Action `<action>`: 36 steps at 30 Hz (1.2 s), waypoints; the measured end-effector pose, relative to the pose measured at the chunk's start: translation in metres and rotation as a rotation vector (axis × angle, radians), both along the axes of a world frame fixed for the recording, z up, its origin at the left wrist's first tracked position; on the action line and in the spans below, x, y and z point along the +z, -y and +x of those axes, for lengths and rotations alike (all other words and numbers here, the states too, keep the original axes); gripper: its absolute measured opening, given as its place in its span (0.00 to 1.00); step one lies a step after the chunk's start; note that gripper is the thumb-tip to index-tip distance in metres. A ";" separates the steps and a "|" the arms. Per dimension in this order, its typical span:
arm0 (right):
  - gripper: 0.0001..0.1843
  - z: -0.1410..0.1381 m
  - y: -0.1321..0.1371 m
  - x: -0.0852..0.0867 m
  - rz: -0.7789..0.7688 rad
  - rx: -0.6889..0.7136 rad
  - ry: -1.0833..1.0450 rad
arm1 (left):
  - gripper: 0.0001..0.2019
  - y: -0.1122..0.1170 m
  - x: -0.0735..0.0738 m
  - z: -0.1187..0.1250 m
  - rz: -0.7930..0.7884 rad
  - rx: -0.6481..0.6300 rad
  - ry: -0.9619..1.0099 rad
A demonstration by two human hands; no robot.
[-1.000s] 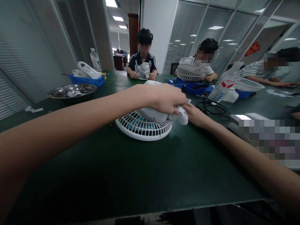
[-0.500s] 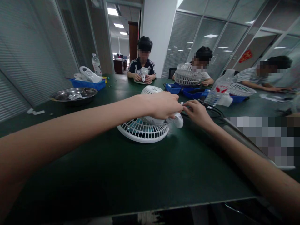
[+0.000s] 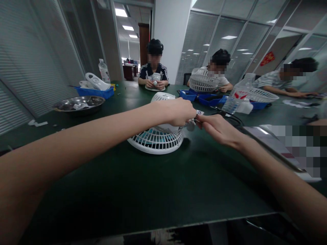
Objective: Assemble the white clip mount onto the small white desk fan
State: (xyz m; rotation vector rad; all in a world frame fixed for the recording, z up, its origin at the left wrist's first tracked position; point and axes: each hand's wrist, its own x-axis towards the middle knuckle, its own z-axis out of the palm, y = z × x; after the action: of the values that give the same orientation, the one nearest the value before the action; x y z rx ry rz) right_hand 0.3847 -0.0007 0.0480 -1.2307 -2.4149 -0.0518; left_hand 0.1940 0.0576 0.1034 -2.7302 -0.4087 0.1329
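Observation:
A white fan (image 3: 159,148) lies grille-down on the dark green table, blue blades showing through its bars. Its rounded rear housing (image 3: 163,96) faces up. My left hand (image 3: 182,111) reaches over it, fingers curled round the fan's white part on the right side; the fingertips are mostly hidden. Right beside it, my right hand (image 3: 216,126) is closed in a pinch. A small white tag (image 3: 200,112) with dark print sticks up between the two hands, at my right fingertips. What else those fingers touch is hidden.
A metal bowl (image 3: 79,104) and a blue tray (image 3: 95,92) with white parts stand at left. Black cables (image 3: 231,119), a plastic bottle (image 3: 238,93) and a flat device (image 3: 270,143) lie at right. Several co-workers sit across, one holding another fan (image 3: 156,80).
My right hand has turned and come left, closer to my left hand, its fingers now pinched. The printed tag shows more clearly. The fan stays put.

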 end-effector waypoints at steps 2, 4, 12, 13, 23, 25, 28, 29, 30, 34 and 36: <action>0.09 -0.004 0.003 0.000 -0.047 0.022 0.060 | 0.12 0.001 0.002 0.000 0.010 0.008 0.003; 0.09 -0.006 0.005 0.000 -0.069 0.012 0.087 | 0.12 0.002 0.005 -0.002 0.015 0.036 0.015; 0.18 -0.006 -0.001 -0.003 -0.148 -0.029 0.044 | 0.13 0.011 0.009 -0.006 -0.031 0.121 0.084; 0.18 -0.007 -0.001 -0.005 -0.133 -0.038 0.031 | 0.14 0.010 0.009 -0.005 -0.035 0.114 0.089; 0.21 -0.011 0.001 -0.007 -0.054 -0.109 -0.029 | 0.15 0.005 0.008 0.003 -0.032 0.143 0.078; 0.21 -0.010 -0.002 -0.009 -0.050 -0.126 -0.002 | 0.14 0.005 0.007 0.003 -0.037 0.133 0.078; 0.21 -0.012 -0.005 -0.013 -0.014 -0.185 -0.012 | 0.14 0.004 0.005 0.003 -0.043 0.116 0.086; 0.22 -0.013 -0.006 -0.015 0.002 -0.208 -0.020 | 0.14 0.004 0.005 0.003 -0.041 0.111 0.093; 0.22 -0.014 -0.005 -0.016 0.013 -0.228 -0.026 | 0.14 0.004 0.005 0.002 -0.039 0.107 0.101; 0.22 -0.022 -0.002 -0.020 0.029 -0.264 -0.038 | 0.13 0.004 0.004 0.001 -0.039 0.087 0.122; 0.22 -0.026 -0.001 -0.023 0.058 -0.303 -0.067 | 0.13 0.004 0.004 -0.001 -0.041 0.091 0.124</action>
State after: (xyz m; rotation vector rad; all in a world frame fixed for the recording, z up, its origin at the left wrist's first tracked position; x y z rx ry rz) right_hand 0.3591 0.0003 0.0249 -1.5347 -2.1372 -0.1667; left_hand 0.1930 0.0535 0.1079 -2.7700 -0.5718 -0.0045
